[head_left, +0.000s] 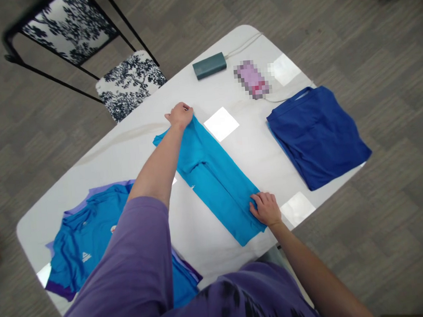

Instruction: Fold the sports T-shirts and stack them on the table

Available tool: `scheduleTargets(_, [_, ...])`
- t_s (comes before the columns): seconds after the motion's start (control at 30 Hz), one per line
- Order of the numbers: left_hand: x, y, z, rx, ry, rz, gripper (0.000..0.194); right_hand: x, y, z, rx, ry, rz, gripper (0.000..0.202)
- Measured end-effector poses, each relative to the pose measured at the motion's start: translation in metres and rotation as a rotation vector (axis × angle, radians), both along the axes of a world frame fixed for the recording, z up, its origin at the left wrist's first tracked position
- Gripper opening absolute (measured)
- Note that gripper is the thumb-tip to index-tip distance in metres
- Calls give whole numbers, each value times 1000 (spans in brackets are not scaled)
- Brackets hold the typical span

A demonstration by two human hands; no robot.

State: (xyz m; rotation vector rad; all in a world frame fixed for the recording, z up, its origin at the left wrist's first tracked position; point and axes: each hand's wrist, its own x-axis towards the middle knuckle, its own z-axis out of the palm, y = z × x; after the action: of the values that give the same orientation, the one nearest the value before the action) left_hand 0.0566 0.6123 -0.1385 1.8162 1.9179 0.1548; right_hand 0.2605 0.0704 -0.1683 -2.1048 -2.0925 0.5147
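A bright blue T-shirt (212,173) lies folded into a long narrow strip, slanting across the middle of the white table. At its far end, my left hand (181,115) is closed on the corner of the cloth. My right hand (266,207) grips the right edge near the end closest to me, fingers curled on the fabric. Part of the shirt's far end is covered by my left forearm. To the left, under my arm, more blue and purple shirts (82,235) are spread flat and partly hidden.
Folded dark blue clothing (318,136) sits at the table's right edge. A teal power bank (210,66) with a white cable and a blurred pink phone (252,80) lie at the far side. A patterned chair (130,84) stands against the far left edge of the table (123,135).
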Motion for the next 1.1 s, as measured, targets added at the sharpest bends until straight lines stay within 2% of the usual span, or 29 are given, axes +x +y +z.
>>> scheduleTargets(0.13, [9,16,-14,-46,-23,102,21,4,1,1,-7,16,3,34])
scheduleTargets(0.27, [13,15,-11,-35,-14,59,27,6,1,2,-27,22,4,35])
scheduleTargets(0.37, [12,-14,3,86,-25,17,37,7,1,2,-38,28,-2,36])
scheduleTargets(0.47, [5,-67,15,249,-25,-109,48,7,0,1,-48,22,-1,35])
scheduleTargets(0.53, [-2,-102,15,262,-16,-253,55,7,0,0,-65,22,-1,35])
scheduleTargets(0.6, [-8,-125,7,211,-13,-367,62,7,-1,-1,-77,24,-5,35])
scheduleTargets(0.7, [-11,-132,-7,157,-14,-425,74,6,-4,-4,-73,18,-8,35])
scheduleTargets(0.77, [-10,-125,-7,126,-35,-425,80,4,-5,-5,-64,16,-9,35])
scheduleTargets(0.83, [-7,-123,5,86,-89,-383,84,3,-6,-4,-52,16,-12,36])
scheduleTargets(0.9, [-5,-138,26,75,-130,-293,86,1,-7,0,-35,10,-14,36])
scheduleTargets(0.97, [-7,-179,50,97,-107,-171,88,0,-8,6,-14,2,-19,38])
scheduleTargets(1.0, [-9,-210,62,100,-74,-104,89,-1,-8,10,-3,3,-23,38])
scheduleTargets(1.03, [-13,-248,71,81,-35,-34,90,-1,-8,15,6,10,-29,38])
scheduleTargets(1.1, [-20,-337,87,-59,7,104,87,-1,-8,27,8,58,-47,37])
